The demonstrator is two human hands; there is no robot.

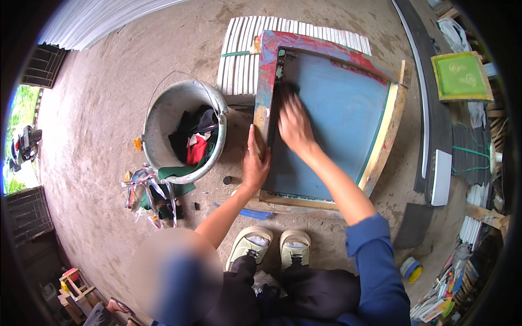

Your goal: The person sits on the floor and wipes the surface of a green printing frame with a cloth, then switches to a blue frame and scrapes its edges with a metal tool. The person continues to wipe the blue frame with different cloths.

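Note:
A large wooden screen-printing frame (pixel 271 70), smeared with red and blue paint, lies tilted before me with blue-grey mesh (pixel 340 114) stretched inside it. My left hand (pixel 255 165) is closed on its left wooden bar, steadying that edge. Over the mesh's left side, my right hand (pixel 295 122) presses down a dark cloth (pixel 286 92) that shows past the fingertips. The fingers are slightly blurred and cover part of it. Dark patches mark the mesh near the left bar.
Left of the frame stands a grey bucket (pixel 155 127) holding dark and red rags. Scraps (pixel 149 190) lie beside it. Bundled white strips (pixel 239 70) sit behind the frame. At right are a green-yellow screen (pixel 462 76), dark boards and a tape roll (pixel 411 270).

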